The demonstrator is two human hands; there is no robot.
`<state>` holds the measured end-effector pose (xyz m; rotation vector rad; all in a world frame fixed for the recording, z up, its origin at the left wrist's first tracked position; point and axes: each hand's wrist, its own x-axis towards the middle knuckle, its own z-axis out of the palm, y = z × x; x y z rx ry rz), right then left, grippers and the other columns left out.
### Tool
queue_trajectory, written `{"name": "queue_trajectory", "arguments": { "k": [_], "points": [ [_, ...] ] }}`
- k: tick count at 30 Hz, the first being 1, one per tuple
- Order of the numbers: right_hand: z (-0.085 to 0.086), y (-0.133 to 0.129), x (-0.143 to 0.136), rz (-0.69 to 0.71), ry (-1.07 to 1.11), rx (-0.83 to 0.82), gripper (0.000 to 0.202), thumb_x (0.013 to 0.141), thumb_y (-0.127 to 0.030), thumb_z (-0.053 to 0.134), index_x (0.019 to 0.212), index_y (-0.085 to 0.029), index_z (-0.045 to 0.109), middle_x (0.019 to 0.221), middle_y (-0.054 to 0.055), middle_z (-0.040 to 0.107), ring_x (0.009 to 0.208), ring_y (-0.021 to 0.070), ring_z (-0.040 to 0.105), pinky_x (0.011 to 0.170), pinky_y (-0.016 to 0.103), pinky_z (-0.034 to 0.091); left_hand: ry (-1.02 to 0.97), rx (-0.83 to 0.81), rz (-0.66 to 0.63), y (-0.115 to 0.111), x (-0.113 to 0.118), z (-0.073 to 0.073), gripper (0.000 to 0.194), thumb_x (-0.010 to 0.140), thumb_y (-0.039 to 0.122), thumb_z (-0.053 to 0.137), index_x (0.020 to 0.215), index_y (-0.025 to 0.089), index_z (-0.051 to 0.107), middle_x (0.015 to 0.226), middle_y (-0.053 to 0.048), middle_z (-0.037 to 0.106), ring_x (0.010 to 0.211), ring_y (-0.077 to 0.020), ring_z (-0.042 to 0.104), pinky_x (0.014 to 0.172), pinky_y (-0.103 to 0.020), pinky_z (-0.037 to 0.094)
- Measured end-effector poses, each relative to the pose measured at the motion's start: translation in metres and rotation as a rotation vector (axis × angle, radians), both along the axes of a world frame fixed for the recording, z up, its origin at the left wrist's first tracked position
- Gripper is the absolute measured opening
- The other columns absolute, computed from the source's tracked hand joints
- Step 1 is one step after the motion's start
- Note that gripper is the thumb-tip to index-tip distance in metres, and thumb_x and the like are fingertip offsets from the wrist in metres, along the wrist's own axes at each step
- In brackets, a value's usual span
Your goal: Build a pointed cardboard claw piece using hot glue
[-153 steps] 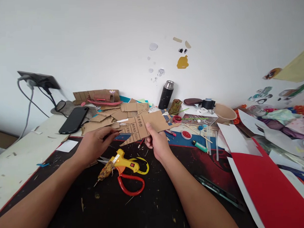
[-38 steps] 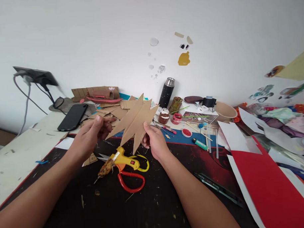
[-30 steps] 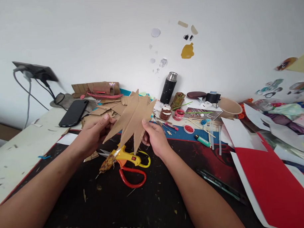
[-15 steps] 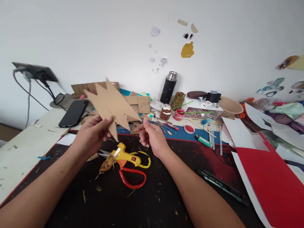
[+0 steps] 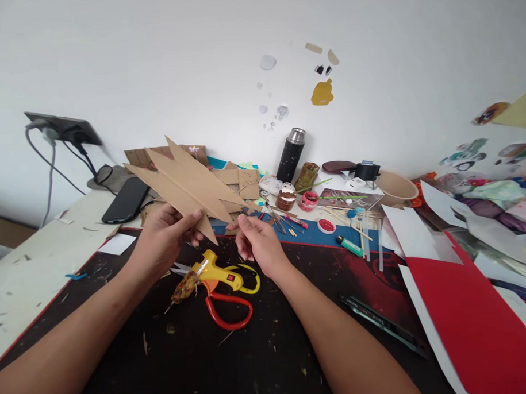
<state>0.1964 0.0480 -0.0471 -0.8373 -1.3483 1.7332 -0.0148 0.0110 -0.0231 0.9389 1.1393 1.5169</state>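
Note:
My left hand [image 5: 169,229] is closed on a piece of brown cardboard [image 5: 189,185] cut into long jagged points, pinching its lower edge between thumb and fingers. The piece is held tilted above the desk. My right hand [image 5: 258,240] is just right of its lower right points, fingers loosely curled and partly apart, with nothing visible in them. Below both hands, a yellow hot glue gun [image 5: 218,271] lies across scissors [image 5: 230,310] with red and yellow handles on the black desk mat [image 5: 268,346].
A phone [image 5: 125,200] lies at left. Behind the hands stand a black thermos [image 5: 291,156], a brown paint jar [image 5: 286,197] and a pink paint jar [image 5: 308,200]. A utility knife [image 5: 382,325], a green lighter [image 5: 350,246] and red sheets [image 5: 457,311] lie at right.
The cardboard has turned, its upper points swinging left and down. My right hand has shifted slightly left, its fingers a little more curled.

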Motion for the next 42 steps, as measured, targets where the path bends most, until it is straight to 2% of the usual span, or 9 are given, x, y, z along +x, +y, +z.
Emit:
{"name": "queue_trajectory", "arguments": {
  "k": [12, 19, 23, 27, 32, 36, 38, 40, 42],
  "points": [
    [-0.004, -0.001, -0.002, -0.031, -0.068, 0.037, 0.059, 0.089, -0.081, 0.073, 0.087, -0.022, 0.074, 0.051, -0.007, 0.054, 0.041, 0.0099, 0.043, 0.043, 0.025, 0.026, 0.038, -0.018, -0.012, -0.002, 0.004, -0.001, 0.046, 0.071, 0.042, 0.104, 0.095, 0.019, 0.072, 0.074, -0.003, 0.079, 0.049, -0.0161, 0.067, 0.041, -0.024, 0.05],
    [-0.003, -0.001, -0.003, -0.031, -0.064, 0.041, 0.057, 0.09, -0.078, 0.074, 0.083, -0.022, 0.072, 0.051, -0.007, 0.053, 0.041, 0.0098, 0.043, 0.044, 0.025, 0.027, 0.03, -0.076, -0.046, -0.005, 0.003, 0.0, 0.034, 0.084, 0.045, 0.09, 0.09, 0.019, 0.069, 0.061, -0.002, 0.072, 0.048, -0.018, 0.065, 0.041, -0.024, 0.045],
    [-0.005, -0.001, -0.002, -0.023, -0.06, 0.032, 0.055, 0.091, -0.077, 0.074, 0.085, -0.022, 0.073, 0.052, -0.007, 0.053, 0.042, 0.0098, 0.043, 0.044, 0.024, 0.027, 0.004, -0.074, 0.025, -0.001, -0.001, -0.001, 0.033, 0.081, 0.041, 0.092, 0.091, 0.019, 0.069, 0.063, -0.002, 0.073, 0.048, -0.0172, 0.065, 0.041, -0.023, 0.044],
    [-0.004, -0.001, -0.002, -0.042, -0.046, 0.024, 0.056, 0.09, -0.078, 0.075, 0.086, -0.022, 0.074, 0.053, -0.007, 0.053, 0.042, 0.0099, 0.045, 0.043, 0.025, 0.027, -0.051, -0.025, 0.133, 0.003, -0.006, 0.0, 0.038, 0.077, 0.037, 0.095, 0.074, 0.023, 0.059, 0.056, 0.001, 0.068, 0.049, -0.0175, 0.068, 0.043, -0.022, 0.047],
    [-0.002, -0.003, -0.003, -0.013, -0.019, 0.013, 0.06, 0.089, -0.082, 0.074, 0.09, -0.022, 0.073, 0.054, -0.008, 0.054, 0.042, 0.0097, 0.045, 0.043, 0.024, 0.026, -0.056, 0.024, 0.098, 0.002, -0.005, 0.003, 0.032, 0.076, 0.036, 0.097, 0.089, 0.018, 0.074, 0.067, -0.002, 0.077, 0.054, -0.0175, 0.071, 0.047, -0.024, 0.054],
    [-0.002, -0.005, -0.005, 0.022, -0.024, 0.007, 0.064, 0.087, -0.087, 0.073, 0.091, -0.023, 0.07, 0.054, -0.008, 0.056, 0.041, 0.0095, 0.044, 0.043, 0.025, 0.026, -0.034, 0.023, 0.057, 0.0, 0.0, 0.001, 0.035, 0.075, 0.039, 0.099, 0.088, 0.016, 0.076, 0.07, -0.005, 0.079, 0.054, -0.0189, 0.073, 0.049, -0.026, 0.057],
    [-0.003, -0.006, -0.007, 0.031, -0.029, 0.004, 0.065, 0.086, -0.088, 0.074, 0.088, -0.024, 0.066, 0.054, -0.008, 0.056, 0.041, 0.0098, 0.045, 0.043, 0.025, 0.027, -0.021, 0.019, 0.036, -0.001, 0.002, -0.001, 0.035, 0.077, 0.038, 0.099, 0.095, 0.015, 0.079, 0.075, -0.007, 0.081, 0.056, -0.0199, 0.074, 0.051, -0.027, 0.06],
    [-0.003, -0.007, -0.008, 0.051, -0.032, 0.018, 0.062, 0.087, -0.086, 0.074, 0.085, -0.024, 0.065, 0.055, -0.007, 0.056, 0.042, 0.0098, 0.045, 0.044, 0.025, 0.028, -0.006, 0.018, 0.021, -0.001, 0.005, -0.004, 0.034, 0.079, 0.037, 0.097, 0.1, 0.016, 0.08, 0.078, -0.007, 0.083, 0.058, -0.0215, 0.076, 0.052, -0.029, 0.062],
    [-0.003, -0.008, -0.008, 0.077, -0.039, 0.043, 0.059, 0.09, -0.082, 0.074, 0.084, -0.023, 0.067, 0.053, -0.008, 0.055, 0.041, 0.0096, 0.044, 0.045, 0.026, 0.029, 0.016, 0.022, -0.004, -0.001, 0.006, -0.007, 0.03, 0.081, 0.038, 0.096, 0.097, 0.016, 0.082, 0.075, -0.007, 0.082, 0.058, -0.0229, 0.076, 0.053, -0.03, 0.063]
  ]
}}
